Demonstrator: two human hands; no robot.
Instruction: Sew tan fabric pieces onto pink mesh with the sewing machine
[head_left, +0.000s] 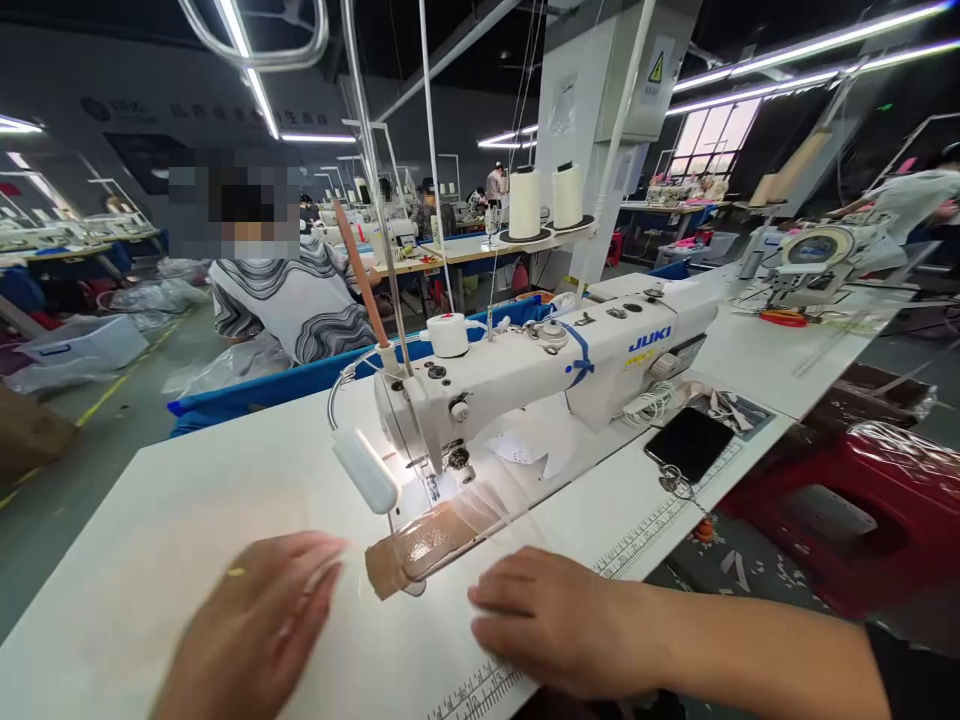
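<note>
A white sewing machine [525,350] stands on the white table [187,500], its small lamp lit beside the needle. Under and in front of the needle lies a brown strip [427,545] with shiny, clear film over it. My left hand [259,610] is just left of the strip, fingers pressed together and blurred, with a thin pale edge by the fingertips that I cannot make out. To the right of the strip, my right hand [536,615] rests near the table's front edge with fingers bent, close to sheer material. What lies beneath its fingers is hidden.
A black phone [690,443] and keys [675,483] lie right of the machine. Rulers [637,540] run along the front edge. A red stool [855,510] is at the right. Beyond the blue cloth trough [277,395], a person [289,290] sits facing away. Thread cones [523,205] stand behind.
</note>
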